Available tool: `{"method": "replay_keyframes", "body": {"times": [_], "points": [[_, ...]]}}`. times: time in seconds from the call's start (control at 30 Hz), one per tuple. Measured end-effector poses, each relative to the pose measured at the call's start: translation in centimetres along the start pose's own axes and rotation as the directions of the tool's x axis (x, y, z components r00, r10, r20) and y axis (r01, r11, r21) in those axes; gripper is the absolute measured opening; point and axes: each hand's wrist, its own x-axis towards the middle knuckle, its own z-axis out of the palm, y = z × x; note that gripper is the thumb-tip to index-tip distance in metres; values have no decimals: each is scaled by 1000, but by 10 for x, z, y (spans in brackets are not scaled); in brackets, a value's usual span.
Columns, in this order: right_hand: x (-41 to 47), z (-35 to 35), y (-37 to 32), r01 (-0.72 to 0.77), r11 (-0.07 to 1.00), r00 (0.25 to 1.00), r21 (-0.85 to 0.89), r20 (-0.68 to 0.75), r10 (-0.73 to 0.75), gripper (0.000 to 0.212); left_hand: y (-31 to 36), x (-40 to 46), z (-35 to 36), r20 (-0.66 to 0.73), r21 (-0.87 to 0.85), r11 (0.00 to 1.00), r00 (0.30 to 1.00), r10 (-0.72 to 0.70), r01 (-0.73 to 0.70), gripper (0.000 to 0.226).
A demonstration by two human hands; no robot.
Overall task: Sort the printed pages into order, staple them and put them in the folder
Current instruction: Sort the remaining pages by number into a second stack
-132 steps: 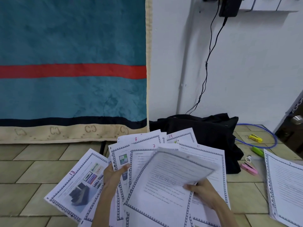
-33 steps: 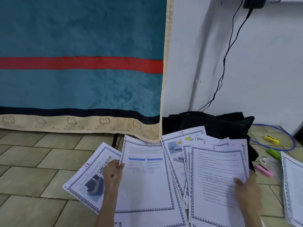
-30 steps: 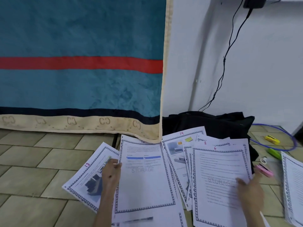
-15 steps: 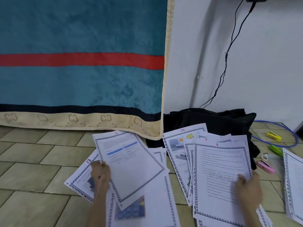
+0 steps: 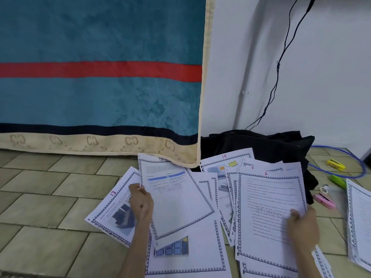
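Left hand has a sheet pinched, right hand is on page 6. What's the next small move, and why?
Probably set the sheet in the left hand down on the floor beside page 13. Its number hides under the blanket, though it looks like a 12. The right hand holds a fan topped by page 6, so low numbers gather there.

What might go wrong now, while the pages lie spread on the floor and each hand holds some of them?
1. The left hand pinches one page by its edge only; it may bend or slip.
2. The right hand holds a fanned stack with page 6 on top; loose sheets could slide out and lose their order.
3. Page 13 and page 14 lie apart under other sheets, so one could be missed when stapling.
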Motion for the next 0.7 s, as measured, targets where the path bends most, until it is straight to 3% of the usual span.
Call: {"method": "replay_keyframes", "body": {"times": [0.13,0.3,0.5,0.6,0.67,0.7], "points": [[1,1,-1,16,1000,1000,-23,-1,-16,30,-6,17,-25,-12,130,991,1000,-24,25,20],[-1,0,0,34,999,999,-38,-7,-34,33,-26,51,-54,50,317,946,997,59,-72,18],[-3,-1,-5,75,995,997,-67,-15,-76,43,-27,42,-50,-74,436,899,993,96,-55,21],[-4,-2,-7,72,995,997,-71,-19,-73,44,-28,34,-33,-221,565,813,925,309,-137,29],[-4,-1,-7,79,994,996,-77,-24,-81,44,-18,12,-14,-123,603,724,857,500,-335,35],[-4,-1,-7,77,994,997,-81,-22,-79,44,-12,-7,-1,18,573,688,845,534,-447,37]]}}
